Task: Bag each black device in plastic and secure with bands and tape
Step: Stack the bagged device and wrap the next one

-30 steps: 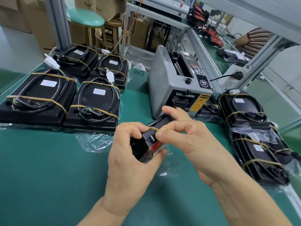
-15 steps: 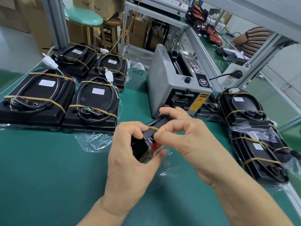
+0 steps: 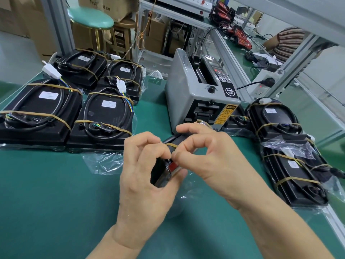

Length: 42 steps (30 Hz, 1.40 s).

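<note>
at the middle of the green table point(image 3: 46, 202), just in front of the grey tape machine point(image 3: 188, 94), both hands work on one black device point(image 3: 160, 174) that stands on edge above a sheet of clear plastic point(image 3: 188, 191). the left hand point(image 3: 143, 184) grips the device from the left, thumb under its lower end and fingers curled over the top. the right hand point(image 3: 214, 161) has its thumb and forefinger closed in a pinch on a tan rubber band point(image 3: 172, 145) at the device's upper edge, with the other fingers curled loosely above. a red patch shows on the device's face between the two hands. whether the plastic already wraps the device or only lies beneath it cannot be told.

to the left, four banded devices point(image 3: 104, 116) lie flat in two rows, each with a coiled black cable, a white label and tan bands across it, and clear plastic sticks out from under the nearest ones. to the right of the tape machine, more banded devices point(image 3: 276, 120) lie along the table edge in plastic. beyond the table stand a green stool point(image 3: 91, 17) and brown boxes point(image 3: 112, 6). at the far right, a person in a striped shirt point(image 3: 287, 43) sits at another bench.
</note>
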Motion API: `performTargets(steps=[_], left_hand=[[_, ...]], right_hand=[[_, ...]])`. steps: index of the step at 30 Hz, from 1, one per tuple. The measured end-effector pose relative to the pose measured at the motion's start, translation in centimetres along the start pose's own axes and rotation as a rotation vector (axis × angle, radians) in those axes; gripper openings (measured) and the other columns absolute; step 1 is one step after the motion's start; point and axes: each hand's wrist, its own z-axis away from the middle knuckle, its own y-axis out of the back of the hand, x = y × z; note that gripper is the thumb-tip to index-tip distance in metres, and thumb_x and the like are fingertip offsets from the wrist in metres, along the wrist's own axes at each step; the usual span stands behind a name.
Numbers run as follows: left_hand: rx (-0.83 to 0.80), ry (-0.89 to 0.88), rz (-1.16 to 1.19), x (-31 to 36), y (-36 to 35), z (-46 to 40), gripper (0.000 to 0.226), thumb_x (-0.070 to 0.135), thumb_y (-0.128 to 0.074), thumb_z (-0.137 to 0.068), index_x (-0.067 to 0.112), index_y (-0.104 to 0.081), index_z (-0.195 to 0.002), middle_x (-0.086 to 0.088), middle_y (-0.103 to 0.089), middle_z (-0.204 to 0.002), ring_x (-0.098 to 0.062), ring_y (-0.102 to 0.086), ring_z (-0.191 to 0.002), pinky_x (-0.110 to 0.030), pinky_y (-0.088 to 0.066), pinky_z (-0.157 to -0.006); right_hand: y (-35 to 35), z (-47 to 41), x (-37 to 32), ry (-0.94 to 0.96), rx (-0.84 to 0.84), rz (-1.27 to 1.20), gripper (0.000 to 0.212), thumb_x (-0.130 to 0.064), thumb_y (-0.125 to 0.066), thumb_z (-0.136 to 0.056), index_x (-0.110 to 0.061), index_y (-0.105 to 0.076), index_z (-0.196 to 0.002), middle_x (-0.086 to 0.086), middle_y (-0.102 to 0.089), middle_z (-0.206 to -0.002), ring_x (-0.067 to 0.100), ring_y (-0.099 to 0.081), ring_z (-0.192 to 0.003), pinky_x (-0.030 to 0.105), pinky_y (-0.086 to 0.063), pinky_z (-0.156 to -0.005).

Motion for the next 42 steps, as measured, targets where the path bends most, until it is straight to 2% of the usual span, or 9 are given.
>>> performTargets(steps=[5, 12, 17, 20, 23, 28, 32, 37, 42], left_hand=[[-0.004, -0.022, -0.042, -0.1, 0.0, 0.0, 0.027, 0.005, -0.081, -0.060, 0.000, -0.059, -0.075, -0.012, -0.048, -0.098, 0.003, -0.047, -0.095, -0.010, -0.039, -0.085], [0.039, -0.024, -0.081, -0.1, 0.2, 0.0, 0.027, 0.010, -0.082, -0.064, -0.002, -0.059, -0.071, -0.015, -0.052, -0.095, -0.006, -0.054, -0.098, -0.014, -0.042, -0.087], [0.010, -0.023, -0.040, -0.3, 0.6, -0.3, 0.028, 0.013, -0.081, -0.067, 0.000, -0.057, -0.074, -0.010, -0.054, -0.094, -0.012, -0.058, -0.098, -0.021, -0.046, -0.086], [-0.037, 0.020, -0.017, -0.2, 1.0, -0.6, 0.029, 0.015, -0.080, -0.066, 0.004, -0.059, -0.082, -0.006, -0.056, -0.095, -0.016, -0.060, -0.097, -0.029, -0.050, -0.084], [-0.106, -0.012, -0.036, -0.7, 2.1, -1.4, 0.025, 0.028, -0.074, -0.069, 0.016, -0.070, -0.090, 0.002, -0.059, -0.097, -0.006, -0.061, -0.096, -0.017, -0.046, -0.088], [-0.236, 0.079, 0.054, -2.7, 6.3, -3.0, 0.028, 0.033, -0.080, -0.063, 0.036, -0.072, -0.089, 0.007, -0.058, -0.100, -0.018, -0.065, -0.100, -0.033, -0.053, -0.089], [-0.484, 0.089, -0.122, -1.7, 7.5, -5.5, 0.035, 0.041, -0.076, -0.060, 0.035, -0.067, -0.093, 0.010, -0.061, -0.104, -0.009, -0.062, -0.102, -0.020, -0.047, -0.091], [-0.586, 0.115, -0.436, 2.7, 2.1, -7.0, 0.042, 0.071, -0.046, -0.071, 0.040, -0.063, -0.094, 0.024, -0.059, -0.104, 0.006, -0.053, -0.098, -0.011, -0.038, -0.085], [-0.585, 0.229, -0.481, 4.8, -1.6, -6.8, 0.006, 0.036, -0.070, -0.079, 0.030, -0.072, -0.079, 0.013, -0.065, -0.090, -0.008, -0.059, -0.090, -0.029, -0.042, -0.086]], right_hand=[[0.0, 0.1, -0.5, -0.006, -0.009, 0.096, 0.015, -0.017, -0.072, -0.073, -0.020, -0.072, -0.058, -0.035, -0.057, -0.097, -0.024, -0.044, -0.105, 0.007, -0.029, -0.090], [0.0, -0.1, -0.1, -0.066, 0.095, -0.137, 0.028, -0.013, -0.074, -0.077, -0.024, -0.057, -0.097, -0.009, -0.060, -0.098, 0.005, -0.060, -0.088, 0.011, -0.046, -0.077], [-1.7, -0.4, 0.4, -0.041, 0.172, -0.013, 0.018, -0.029, -0.071, -0.077, -0.033, -0.055, -0.082, -0.013, -0.054, -0.097, 0.014, -0.052, -0.103, 0.044, -0.037, -0.102], [-2.2, -0.6, 0.7, 0.006, 0.242, 0.017, 0.016, -0.028, -0.068, -0.080, -0.036, -0.055, -0.083, -0.025, -0.052, -0.098, -0.005, -0.045, -0.100, 0.031, -0.030, -0.099], [-1.4, -1.1, 1.8, 0.131, 0.227, 0.080, 0.017, -0.034, -0.065, -0.083, -0.043, -0.054, -0.092, -0.034, -0.051, -0.105, -0.020, -0.036, -0.108, 0.027, -0.021, -0.101], [3.6, -0.7, 6.6, -0.003, -0.048, 0.017, 0.046, -0.031, -0.077, -0.080, -0.044, -0.054, -0.117, -0.029, -0.056, -0.124, -0.007, -0.047, -0.120, 0.022, -0.036, -0.106], [2.7, -0.3, 8.8, -0.012, 0.088, -0.278, 0.029, -0.010, -0.077, -0.079, -0.026, -0.067, -0.101, -0.010, -0.069, -0.096, 0.002, -0.064, -0.086, 0.017, -0.048, -0.076], [3.3, -0.1, 9.1, 0.045, 0.104, -0.280, 0.027, -0.007, -0.083, -0.072, -0.025, -0.068, -0.085, -0.011, -0.068, -0.090, 0.006, -0.063, -0.085, 0.026, -0.051, -0.082], [3.7, 0.6, 8.7, 0.154, 0.064, -0.230, 0.030, -0.005, -0.080, -0.072, -0.031, -0.065, -0.074, -0.013, -0.061, -0.085, 0.007, -0.057, -0.083, 0.025, -0.048, -0.075]])
